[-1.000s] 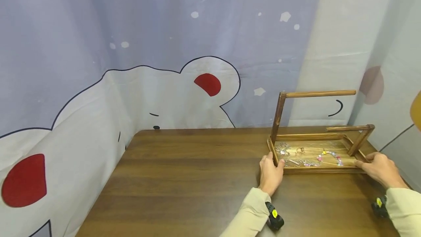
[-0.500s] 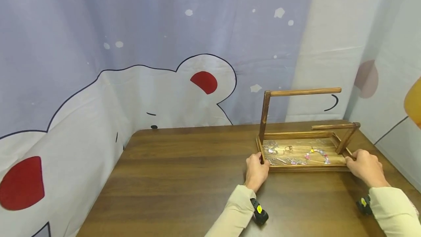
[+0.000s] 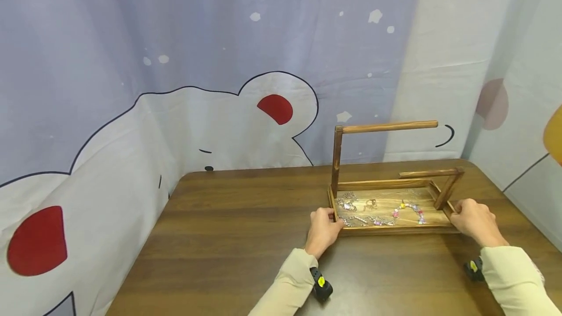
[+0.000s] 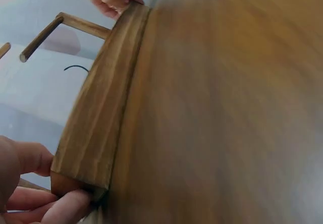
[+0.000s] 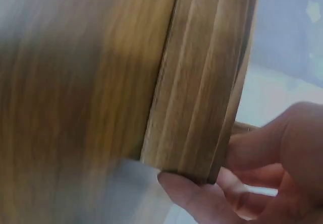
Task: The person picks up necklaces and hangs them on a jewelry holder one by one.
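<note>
A wooden jewellery stand [image 3: 395, 231] has a shallow tray base, a tall arm at its left and a lower one at its right. My left hand [image 3: 322, 232] grips the tray's left end, thumb inside the front corner. At the opposite end, my right hand [image 3: 476, 221] holds the right side wall. Inside the tray lie a colourful beaded bracelet [image 3: 420, 214], silvery chains [image 3: 348, 201] and a small gold-coloured piece of jewellery [image 3: 370, 205]. In the left wrist view, fingers [image 4: 68, 206] curl under the tray's end. The right wrist view shows thumb and fingers pinching the other corner.
The brown wooden table [image 3: 228, 238] extends far to the left of the stand. A printed curtain [image 3: 210, 43] hangs behind the table and along both sides. Black cameras [image 3: 322, 284] are strapped to both wrists.
Both hands have moved the jewellery stand to the left across the table, keeping hold of its two ends. The jewellery inside has travelled with it.
</note>
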The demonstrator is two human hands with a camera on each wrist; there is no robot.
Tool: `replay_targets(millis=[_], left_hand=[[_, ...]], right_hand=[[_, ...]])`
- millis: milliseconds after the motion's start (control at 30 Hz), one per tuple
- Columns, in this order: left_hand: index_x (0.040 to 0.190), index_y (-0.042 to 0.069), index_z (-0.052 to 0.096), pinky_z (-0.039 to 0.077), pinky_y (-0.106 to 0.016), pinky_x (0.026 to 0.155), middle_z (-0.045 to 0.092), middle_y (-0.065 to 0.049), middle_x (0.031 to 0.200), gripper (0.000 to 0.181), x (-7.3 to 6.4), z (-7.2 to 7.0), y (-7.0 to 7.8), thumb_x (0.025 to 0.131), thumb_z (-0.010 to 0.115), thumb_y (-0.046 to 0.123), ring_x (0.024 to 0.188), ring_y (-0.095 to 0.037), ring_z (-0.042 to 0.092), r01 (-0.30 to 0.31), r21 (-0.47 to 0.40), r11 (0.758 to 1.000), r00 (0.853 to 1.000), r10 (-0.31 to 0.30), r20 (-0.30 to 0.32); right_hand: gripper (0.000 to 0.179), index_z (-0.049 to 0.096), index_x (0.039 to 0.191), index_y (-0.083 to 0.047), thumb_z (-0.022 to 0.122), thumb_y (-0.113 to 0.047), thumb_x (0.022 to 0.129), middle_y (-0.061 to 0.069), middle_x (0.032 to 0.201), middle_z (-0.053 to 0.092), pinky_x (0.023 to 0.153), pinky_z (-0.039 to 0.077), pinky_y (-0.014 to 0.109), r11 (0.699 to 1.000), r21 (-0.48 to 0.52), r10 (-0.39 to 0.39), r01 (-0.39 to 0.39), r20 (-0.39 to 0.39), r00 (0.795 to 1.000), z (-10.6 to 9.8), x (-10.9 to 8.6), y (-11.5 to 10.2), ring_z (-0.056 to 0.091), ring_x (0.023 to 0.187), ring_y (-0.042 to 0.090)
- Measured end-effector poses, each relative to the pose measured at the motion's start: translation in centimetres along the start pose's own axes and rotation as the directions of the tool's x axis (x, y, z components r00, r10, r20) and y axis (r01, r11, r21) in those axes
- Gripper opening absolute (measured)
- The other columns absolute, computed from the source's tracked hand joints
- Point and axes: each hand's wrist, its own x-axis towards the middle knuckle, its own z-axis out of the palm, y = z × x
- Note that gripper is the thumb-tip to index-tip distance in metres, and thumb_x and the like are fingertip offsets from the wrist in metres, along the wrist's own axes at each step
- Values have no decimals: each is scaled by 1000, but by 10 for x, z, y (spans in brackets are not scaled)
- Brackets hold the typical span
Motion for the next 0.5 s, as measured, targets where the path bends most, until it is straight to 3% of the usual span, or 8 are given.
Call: replay_targets(millis=[233, 500], left_hand=[[104, -7, 65, 47, -19, 57, 68, -11, 83, 34, -12, -27, -17, 73, 64, 7, 72, -10, 63, -24, 10, 1000, 999, 23, 29], [106, -8, 63, 49, -21, 59, 67, -15, 87, 35, -15, -53, -32, 74, 64, 5, 74, -13, 62, -30, 18, 999, 999, 30, 29]], right_hand=[[15, 33, 64, -11, 45, -5, 69, 1, 59, 29, 53, 25, 33, 999, 0, -49, 49, 75, 996, 10, -4, -21, 33, 56, 19], [14, 35, 64, -10, 47, -6, 71, 1, 60, 31, 53, 28, 35, 996, 6, -89, 89, 66, 994, 17, -9, -47, 37, 56, 20]])
